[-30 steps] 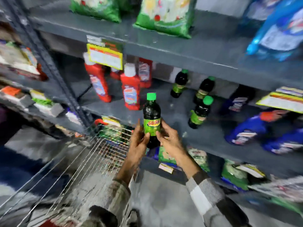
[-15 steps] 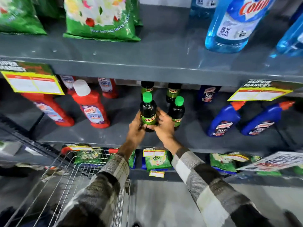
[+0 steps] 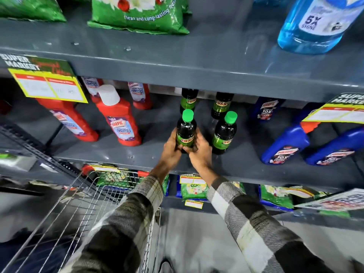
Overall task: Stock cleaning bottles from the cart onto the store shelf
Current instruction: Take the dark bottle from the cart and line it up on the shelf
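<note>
A dark bottle with a green cap and green label (image 3: 185,129) stands upright over the middle grey shelf (image 3: 137,154). My left hand (image 3: 171,150) and my right hand (image 3: 200,152) both grip its lower half from either side. Another bottle of the same kind (image 3: 224,133) stands just to its right, and two more (image 3: 188,100) (image 3: 221,105) stand behind, their tops hidden by the shelf above. The wire cart (image 3: 78,209) sits at the lower left below my left sleeve.
Red cleaner bottles (image 3: 118,119) stand left on the same shelf, blue ones (image 3: 285,142) lean at the right. Yellow price tags (image 3: 47,85) hang from the shelf above. Green bags (image 3: 141,14) and a blue liquid bottle (image 3: 315,24) fill the top shelf.
Both hands carried the bottle from in front of the shelf edge in over the shelf beside the other green-capped bottles. The view moved closer and to the right.
</note>
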`<state>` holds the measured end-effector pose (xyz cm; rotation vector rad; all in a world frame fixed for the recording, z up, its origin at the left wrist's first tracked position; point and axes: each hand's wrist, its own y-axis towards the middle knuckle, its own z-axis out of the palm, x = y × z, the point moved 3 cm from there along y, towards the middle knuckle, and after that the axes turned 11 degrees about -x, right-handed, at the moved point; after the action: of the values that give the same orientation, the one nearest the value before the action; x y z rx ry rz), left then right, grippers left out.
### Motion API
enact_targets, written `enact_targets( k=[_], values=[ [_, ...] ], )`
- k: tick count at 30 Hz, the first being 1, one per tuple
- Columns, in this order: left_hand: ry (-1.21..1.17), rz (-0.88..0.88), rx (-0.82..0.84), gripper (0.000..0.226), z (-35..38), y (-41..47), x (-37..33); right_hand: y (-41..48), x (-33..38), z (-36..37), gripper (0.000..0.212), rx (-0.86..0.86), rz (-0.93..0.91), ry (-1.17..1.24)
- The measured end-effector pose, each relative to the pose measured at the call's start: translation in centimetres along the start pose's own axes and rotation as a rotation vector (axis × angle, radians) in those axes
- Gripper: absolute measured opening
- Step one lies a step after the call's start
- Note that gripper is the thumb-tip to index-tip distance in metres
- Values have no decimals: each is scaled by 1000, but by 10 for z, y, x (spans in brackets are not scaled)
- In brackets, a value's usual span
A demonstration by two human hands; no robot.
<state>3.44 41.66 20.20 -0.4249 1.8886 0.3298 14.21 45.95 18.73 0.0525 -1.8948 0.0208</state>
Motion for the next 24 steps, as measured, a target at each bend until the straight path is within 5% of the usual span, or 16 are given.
enact_targets(
  k=[6, 11, 15, 19, 24],
  values=[
    [-84, -42, -55, 77, -1, -12, 13, -20, -1, -9, 80, -42, 6, -70],
    [-171, -58, -131, 89, 8, -19, 27, -61, -19, -53, 25, -411, 30, -1],
    [-112, -100, -275, 79, 16, -15, 28, -52, -40, -79, 60, -596, 84, 55],
    [-66, -158, -428, 61, 19, -17, 27, -24, -45, -87, 111, -461, 157, -58],
    [-22, -118, -455, 58, 22, -16, 28, -6, -37, -78, 99, -333, 308, -380]
  ],
)
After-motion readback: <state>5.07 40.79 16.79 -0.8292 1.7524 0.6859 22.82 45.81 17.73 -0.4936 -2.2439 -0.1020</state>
